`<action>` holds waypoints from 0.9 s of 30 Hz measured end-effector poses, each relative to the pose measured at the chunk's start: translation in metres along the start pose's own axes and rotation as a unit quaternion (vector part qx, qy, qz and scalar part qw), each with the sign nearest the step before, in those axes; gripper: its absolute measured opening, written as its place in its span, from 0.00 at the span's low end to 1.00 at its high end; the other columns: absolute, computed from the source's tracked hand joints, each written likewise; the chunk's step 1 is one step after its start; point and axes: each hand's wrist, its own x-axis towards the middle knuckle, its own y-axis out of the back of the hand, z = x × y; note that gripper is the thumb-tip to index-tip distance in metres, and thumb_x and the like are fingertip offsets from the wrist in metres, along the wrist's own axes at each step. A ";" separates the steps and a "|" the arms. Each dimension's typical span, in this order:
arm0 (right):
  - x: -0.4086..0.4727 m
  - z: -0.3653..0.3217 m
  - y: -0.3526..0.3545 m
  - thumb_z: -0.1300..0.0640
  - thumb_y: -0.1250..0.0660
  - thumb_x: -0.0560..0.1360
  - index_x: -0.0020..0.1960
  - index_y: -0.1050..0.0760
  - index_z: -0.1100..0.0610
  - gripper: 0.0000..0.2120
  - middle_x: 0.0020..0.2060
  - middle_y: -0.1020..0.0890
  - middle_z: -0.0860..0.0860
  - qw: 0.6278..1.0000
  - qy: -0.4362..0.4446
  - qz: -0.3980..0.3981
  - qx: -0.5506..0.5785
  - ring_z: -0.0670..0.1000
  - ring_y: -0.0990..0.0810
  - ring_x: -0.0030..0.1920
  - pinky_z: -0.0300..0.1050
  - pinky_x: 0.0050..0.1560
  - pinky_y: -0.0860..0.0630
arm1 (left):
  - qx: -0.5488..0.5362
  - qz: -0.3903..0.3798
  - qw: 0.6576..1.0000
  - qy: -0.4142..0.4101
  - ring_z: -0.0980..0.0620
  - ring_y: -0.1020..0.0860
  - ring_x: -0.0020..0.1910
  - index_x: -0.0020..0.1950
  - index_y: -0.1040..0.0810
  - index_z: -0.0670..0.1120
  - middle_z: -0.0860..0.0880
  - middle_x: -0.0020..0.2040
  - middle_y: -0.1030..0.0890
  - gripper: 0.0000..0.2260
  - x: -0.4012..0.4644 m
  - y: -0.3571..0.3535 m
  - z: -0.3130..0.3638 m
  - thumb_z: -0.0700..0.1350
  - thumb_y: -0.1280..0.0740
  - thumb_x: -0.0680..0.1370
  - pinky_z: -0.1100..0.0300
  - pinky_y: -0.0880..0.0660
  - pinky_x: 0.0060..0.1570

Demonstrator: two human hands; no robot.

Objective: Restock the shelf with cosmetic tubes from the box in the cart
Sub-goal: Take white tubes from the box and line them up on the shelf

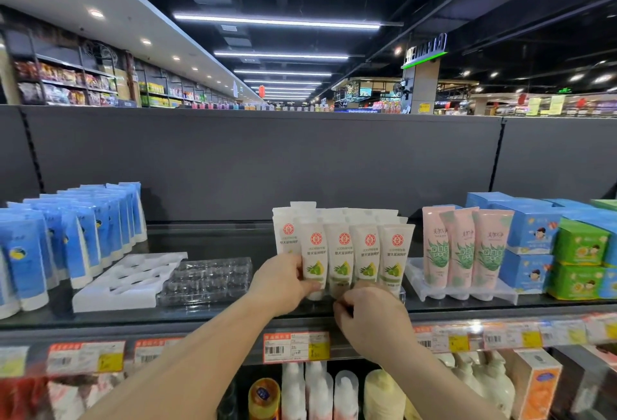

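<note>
Head view: white tubes [344, 249] standing cap-down in rows at the middle of the shelf [213, 317], pink tubes [465, 249] just beside them on the right, blue tubes [70, 236] well apart on the left. Left hand [283, 281] pinching the lower end of the front-left white tube; right hand [370, 314] curled at the base of the front row — whether holding a tube, cannot tell. Between blue and white tubes, two bare trays [167, 281] — one white, one clear.

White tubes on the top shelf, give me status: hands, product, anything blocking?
Left hand grips front-row white tube. Right hand curled at the row's base, grip unclear. Empty clear tray to the left, nothing blocking.
</note>
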 end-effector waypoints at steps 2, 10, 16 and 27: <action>-0.001 -0.001 0.001 0.45 0.40 0.79 0.47 0.22 0.47 0.10 0.40 0.26 0.43 1.000 0.002 -0.007 0.006 0.44 0.29 0.41 0.35 0.34 0.39 | 0.003 -0.003 1.000 0.002 0.54 0.22 0.61 0.62 0.23 0.53 0.55 0.61 0.19 0.15 0.000 0.000 0.000 0.48 0.29 0.76 0.52 0.24 0.62; -0.004 0.003 0.001 0.46 0.40 0.79 0.47 0.20 0.47 0.11 0.41 0.22 0.43 1.000 0.009 -0.011 0.024 0.42 0.27 0.40 0.34 0.35 0.36 | -0.031 0.001 0.999 0.015 0.54 0.22 0.61 0.63 0.23 0.53 0.56 0.62 0.20 0.15 -0.009 -0.001 0.000 0.48 0.29 0.76 0.52 0.24 0.62; 0.006 -0.009 0.002 0.48 0.39 0.79 0.43 0.22 0.46 0.10 0.36 0.21 0.43 0.997 0.024 -0.016 0.065 0.40 0.26 0.36 0.33 0.34 0.33 | -0.092 0.017 0.996 0.015 0.58 0.22 0.57 0.66 0.26 0.50 0.56 0.58 0.19 0.19 -0.017 0.002 0.001 0.46 0.29 0.76 0.55 0.25 0.62; 0.016 -0.122 -0.027 0.44 0.42 0.80 0.42 0.24 0.47 0.14 0.37 0.21 0.44 0.986 0.141 -0.033 0.085 0.45 0.22 0.41 0.43 0.43 0.24 | 0.098 0.171 0.980 0.039 0.55 0.23 0.56 0.63 0.24 0.52 0.53 0.58 0.20 0.15 -0.101 0.090 -0.065 0.56 0.37 0.80 0.56 0.25 0.58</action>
